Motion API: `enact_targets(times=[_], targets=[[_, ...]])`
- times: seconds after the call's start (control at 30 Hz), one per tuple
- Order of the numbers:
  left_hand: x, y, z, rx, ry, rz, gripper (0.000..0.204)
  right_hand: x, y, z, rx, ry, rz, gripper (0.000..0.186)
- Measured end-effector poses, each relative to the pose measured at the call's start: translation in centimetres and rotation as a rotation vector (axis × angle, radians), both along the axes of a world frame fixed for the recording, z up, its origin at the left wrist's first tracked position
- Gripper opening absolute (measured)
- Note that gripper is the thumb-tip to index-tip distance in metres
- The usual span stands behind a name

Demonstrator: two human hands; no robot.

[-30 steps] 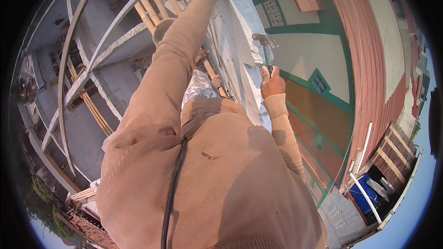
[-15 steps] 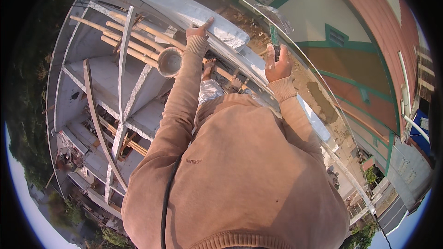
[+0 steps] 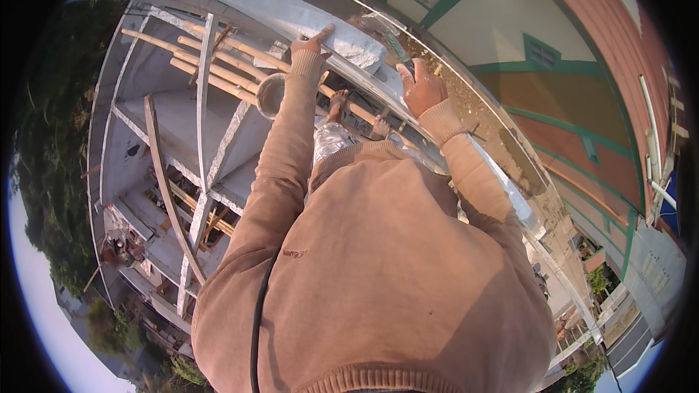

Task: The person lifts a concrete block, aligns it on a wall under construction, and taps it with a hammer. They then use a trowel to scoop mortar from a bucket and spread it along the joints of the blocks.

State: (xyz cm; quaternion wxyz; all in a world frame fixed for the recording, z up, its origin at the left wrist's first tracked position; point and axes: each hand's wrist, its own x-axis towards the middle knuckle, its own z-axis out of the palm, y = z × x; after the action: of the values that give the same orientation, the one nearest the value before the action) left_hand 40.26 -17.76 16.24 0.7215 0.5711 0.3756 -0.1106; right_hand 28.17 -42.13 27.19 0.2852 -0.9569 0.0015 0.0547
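Hands [image 3: 310, 44] [image 3: 425, 90] apart, pale block [image 3: 285, 10] touching left, green tool [image 3: 397, 47] in right

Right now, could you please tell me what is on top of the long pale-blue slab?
The left hand rests on the slab at its near edge; the surface beneath the hand is hidden.

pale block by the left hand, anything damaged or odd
The pale block looks rough and ragged at its end nearest the right hand, unlike its smoother far end; chipped or just coated, I can't tell.
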Motion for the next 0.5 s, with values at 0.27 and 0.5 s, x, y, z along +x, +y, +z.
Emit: enact_targets(times=[0.27,0.5], targets=[[0.3,-0.2,-0.4,-0.015,-0.037,-0.008,0.093,0.3,-1.4,-4.1,-0.086,0.023,0.141,0.033],[-0.2,-0.3,0.4,0.012,-0.006,0.042,0.084,1.3,0.6,1.9,0.15,-0.309,0.127,0.031]])
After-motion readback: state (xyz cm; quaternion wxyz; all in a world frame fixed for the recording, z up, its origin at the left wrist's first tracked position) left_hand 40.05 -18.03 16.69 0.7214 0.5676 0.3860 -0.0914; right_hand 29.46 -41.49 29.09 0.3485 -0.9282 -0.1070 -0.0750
